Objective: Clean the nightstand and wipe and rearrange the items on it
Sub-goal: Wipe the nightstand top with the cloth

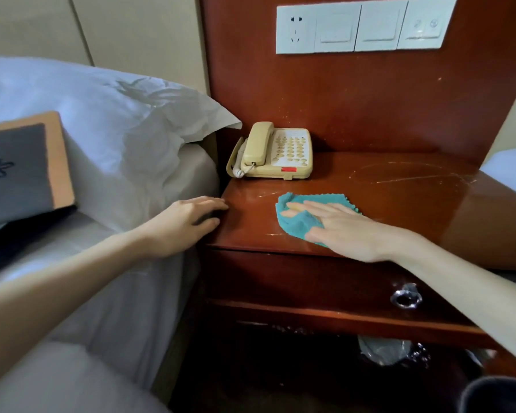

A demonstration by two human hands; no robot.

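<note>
The reddish-brown wooden nightstand (399, 198) has a glossy, scratched top. A beige corded telephone (273, 152) stands at its back left corner, handset on the cradle. A teal cloth (298, 217) lies on the front left part of the top. My right hand (337, 229) presses flat on the cloth, fingers spread over it. My left hand (188, 223) rests against the nightstand's left edge, fingers curled onto the top, holding nothing.
A bed with a white pillow (116, 135) adjoins the nightstand on the left. A wood-framed board (24, 171) leans on the pillow. A socket and switch panel (361, 26) sits on the back panel. A metal ring pull (405, 298) hangs on the drawer; crumpled plastic (390, 351) lies below.
</note>
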